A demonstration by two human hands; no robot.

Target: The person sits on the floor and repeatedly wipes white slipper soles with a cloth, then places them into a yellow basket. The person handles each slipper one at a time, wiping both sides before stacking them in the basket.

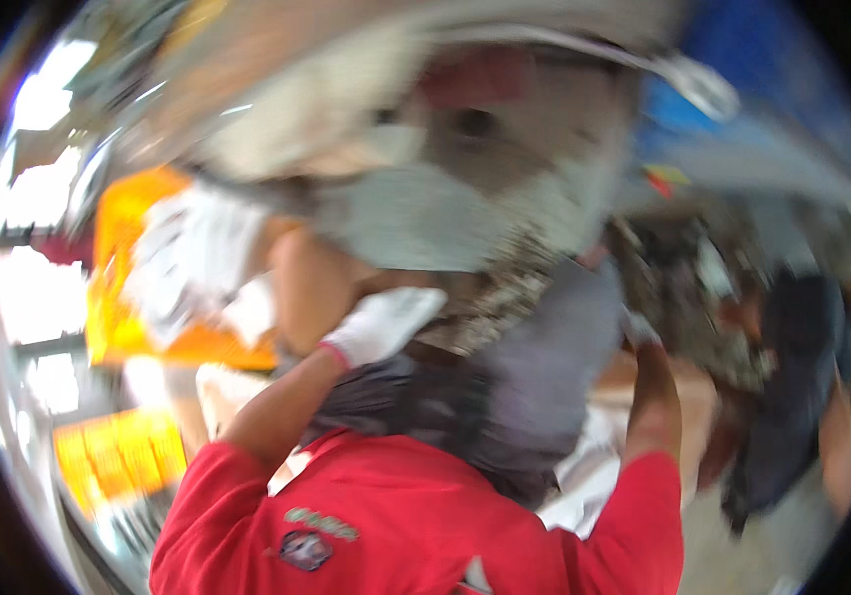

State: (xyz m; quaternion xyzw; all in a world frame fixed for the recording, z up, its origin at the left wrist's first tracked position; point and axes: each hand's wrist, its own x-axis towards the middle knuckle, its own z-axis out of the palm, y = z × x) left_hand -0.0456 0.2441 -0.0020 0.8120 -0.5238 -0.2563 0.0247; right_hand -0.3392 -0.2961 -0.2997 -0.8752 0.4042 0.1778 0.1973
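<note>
My left hand, in a white glove with a pink cuff, reaches forward over my lap. Its fingers look stretched out, and I see nothing held in them. Just ahead of it is the edge of a pale grey flat surface, with a heap of grey-brown scraps beside it. My right hand is beyond my right knee, close to a larger dark heap of debris. It is small and smeared by motion, so its fingers and anything in them cannot be made out.
An orange crate with white cloth-like items stands at left, yellow baskets below it. A person's dark-trousered leg is at right. A pale rod-like piece crosses the top. Most of the view is blurred.
</note>
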